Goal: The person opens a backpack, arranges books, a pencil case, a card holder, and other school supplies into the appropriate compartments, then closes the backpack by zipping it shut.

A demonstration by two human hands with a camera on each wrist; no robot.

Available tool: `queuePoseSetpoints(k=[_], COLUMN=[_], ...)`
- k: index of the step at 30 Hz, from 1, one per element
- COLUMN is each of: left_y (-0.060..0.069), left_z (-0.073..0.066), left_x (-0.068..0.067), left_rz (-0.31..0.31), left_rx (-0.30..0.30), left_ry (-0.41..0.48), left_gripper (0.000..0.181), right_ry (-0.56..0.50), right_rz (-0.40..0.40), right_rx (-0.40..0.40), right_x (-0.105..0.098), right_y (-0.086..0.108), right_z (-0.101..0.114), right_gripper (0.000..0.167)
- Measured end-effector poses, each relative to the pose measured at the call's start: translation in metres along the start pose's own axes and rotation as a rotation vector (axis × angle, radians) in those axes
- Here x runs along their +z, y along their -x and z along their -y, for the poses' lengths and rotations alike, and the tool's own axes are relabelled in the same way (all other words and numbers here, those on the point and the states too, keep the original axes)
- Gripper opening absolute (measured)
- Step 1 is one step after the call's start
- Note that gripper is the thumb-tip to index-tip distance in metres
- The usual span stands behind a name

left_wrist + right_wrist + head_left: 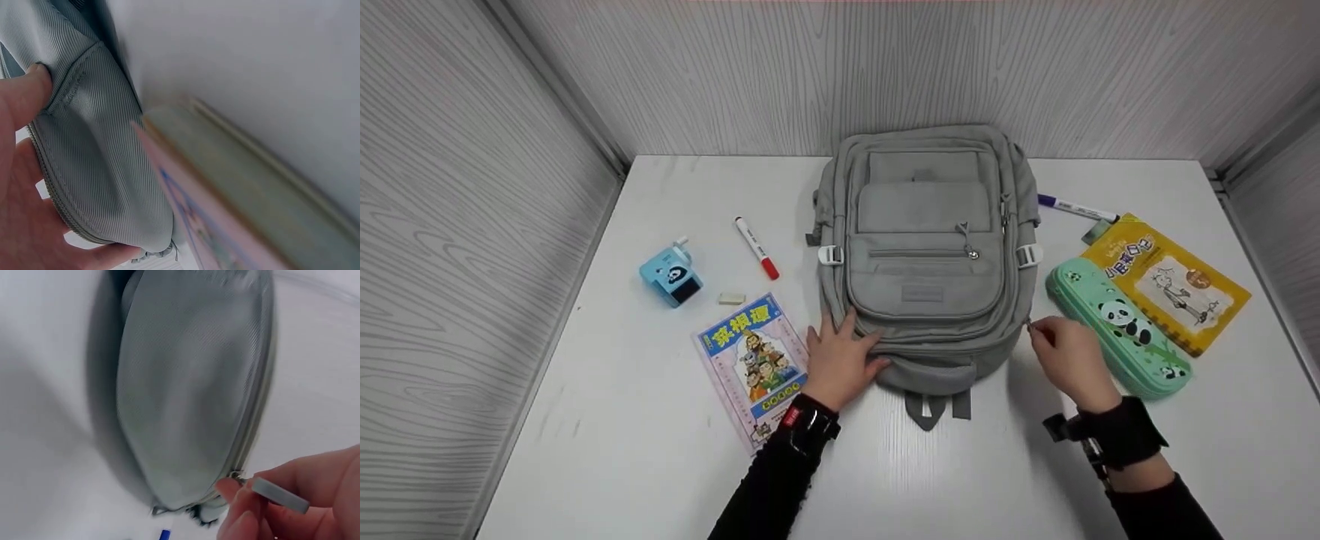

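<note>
A grey backpack (922,292) lies front side up, its top handle toward me. My left hand (840,364) rests on its near left corner with the fingers spread; in the left wrist view the thumb (35,93) presses the ribbed grey fabric beside the zipper (56,197). At the near right side, my right hand (1069,356) pinches a zipper pull (278,495) between thumb and fingers. That pull sits at the end of the zipper line along the bag's side, seen in the right wrist view.
Left of the bag lie a comic-covered book (754,360), an eraser (731,298), a red-capped marker (757,249) and a blue panda pencil sharpener (671,275). On the right are a green panda pencil case (1117,330), a yellow booklet (1177,270) and a purple-capped marker (1076,208).
</note>
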State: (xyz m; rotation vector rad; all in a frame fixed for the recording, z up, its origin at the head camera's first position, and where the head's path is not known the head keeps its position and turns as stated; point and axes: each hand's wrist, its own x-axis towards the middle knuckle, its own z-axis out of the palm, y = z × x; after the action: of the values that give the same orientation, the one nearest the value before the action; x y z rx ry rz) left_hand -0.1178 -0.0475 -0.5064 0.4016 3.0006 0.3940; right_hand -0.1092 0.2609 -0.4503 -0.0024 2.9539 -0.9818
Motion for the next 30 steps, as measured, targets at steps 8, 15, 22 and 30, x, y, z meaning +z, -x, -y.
queuePoseSetpoints(k=[8,15,22,30], left_y=[0.001,0.001,0.003,0.015], left_z=[0.0,-0.001,0.001,-0.01], left_x=[0.001,0.001,0.001,-0.009], left_rz=[-0.022,0.0,0.018,-0.044], left_rx=[0.001,-0.011,-0.011,-0.003], left_ry=[-0.011,-0.01,0.011,0.01], left_gripper=[0.05,0.052,0.055,0.057], right_ry=[-0.023,-0.05,-0.082,-0.075], right_rz=[0.05,0.088,0.001,-0.159], right_rx=[-0.058,-0.116,-0.169,-0.262], right_x=[0.024,0.064,0.088,0.079], right_y=[0.026,0.039,0.041,0.043], right_z=[0.041,0.073,0.078,0.057], right_gripper=[0.018,0.014,0.008,0.009])
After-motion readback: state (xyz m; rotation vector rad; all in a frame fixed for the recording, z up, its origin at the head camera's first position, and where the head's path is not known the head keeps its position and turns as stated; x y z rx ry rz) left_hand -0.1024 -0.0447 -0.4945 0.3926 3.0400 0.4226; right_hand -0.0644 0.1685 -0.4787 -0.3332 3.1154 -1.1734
